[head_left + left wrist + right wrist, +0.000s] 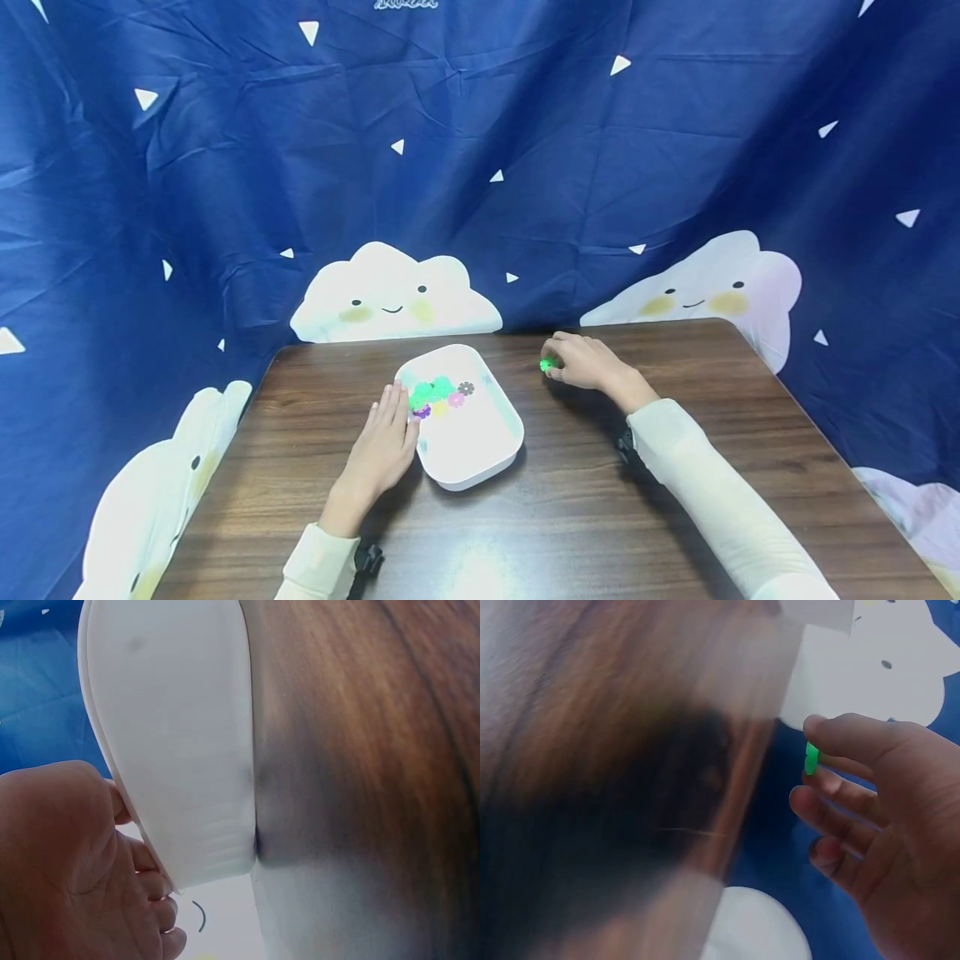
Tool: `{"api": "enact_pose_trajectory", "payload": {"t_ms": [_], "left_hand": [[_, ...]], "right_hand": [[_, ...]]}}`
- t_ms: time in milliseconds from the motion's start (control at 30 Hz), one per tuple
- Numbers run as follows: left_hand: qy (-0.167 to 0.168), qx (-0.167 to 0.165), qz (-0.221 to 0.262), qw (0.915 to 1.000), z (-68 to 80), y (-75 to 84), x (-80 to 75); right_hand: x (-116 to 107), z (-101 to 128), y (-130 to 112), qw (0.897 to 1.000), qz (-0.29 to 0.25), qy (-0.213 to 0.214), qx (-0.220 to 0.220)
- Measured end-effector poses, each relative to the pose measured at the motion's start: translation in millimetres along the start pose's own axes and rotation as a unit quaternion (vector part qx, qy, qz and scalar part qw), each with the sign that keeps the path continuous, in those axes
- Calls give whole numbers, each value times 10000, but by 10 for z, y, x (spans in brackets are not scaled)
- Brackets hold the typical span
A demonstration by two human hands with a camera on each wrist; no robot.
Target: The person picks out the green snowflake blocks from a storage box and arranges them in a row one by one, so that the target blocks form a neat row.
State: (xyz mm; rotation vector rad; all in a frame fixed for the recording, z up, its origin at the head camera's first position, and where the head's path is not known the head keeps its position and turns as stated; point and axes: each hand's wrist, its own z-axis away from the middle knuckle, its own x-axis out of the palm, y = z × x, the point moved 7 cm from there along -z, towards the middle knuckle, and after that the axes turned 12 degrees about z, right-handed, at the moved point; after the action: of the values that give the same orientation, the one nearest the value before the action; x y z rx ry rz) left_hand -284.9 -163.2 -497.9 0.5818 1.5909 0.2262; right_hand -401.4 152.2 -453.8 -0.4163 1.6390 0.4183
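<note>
A white tray lies on the brown wooden table, with several flower-shaped plastic pieces in green, pink, yellow and purple at its far end. My left hand lies flat against the tray's left wall, fingers straight; the left wrist view shows the tray's white side beside my palm. To the right of the tray, my right hand pinches a small green piece at its fingertips, just above the table. The same green piece shows between thumb and fingers in the right wrist view.
A blue cloth with white clouds and triangles hangs behind and beside the table. The table's near edge reflects a light patch.
</note>
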Motion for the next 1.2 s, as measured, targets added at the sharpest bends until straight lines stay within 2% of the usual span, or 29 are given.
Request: {"api": "enact_pose_trajectory", "payload": {"t_ms": [300,600,767,1033,1200], "left_hand": [[52,28,-12,10000,-6,6,-11],[147,104,-23,9998,-7,9,-7],[233,166,-3,9996,1,20,-9],[181,108,-11,9998,4,16,2],[139,90,-51,9998,2,10,3]], "right_hand": [[323,14,208,9990,-241,-201,319],[483,14,238,9977,-362,-352,455],[522,20,231,9969,-403,-448,496],[551,34,221,9962,-446,-538,511],[498,18,205,9976,-351,-444,399]]}}
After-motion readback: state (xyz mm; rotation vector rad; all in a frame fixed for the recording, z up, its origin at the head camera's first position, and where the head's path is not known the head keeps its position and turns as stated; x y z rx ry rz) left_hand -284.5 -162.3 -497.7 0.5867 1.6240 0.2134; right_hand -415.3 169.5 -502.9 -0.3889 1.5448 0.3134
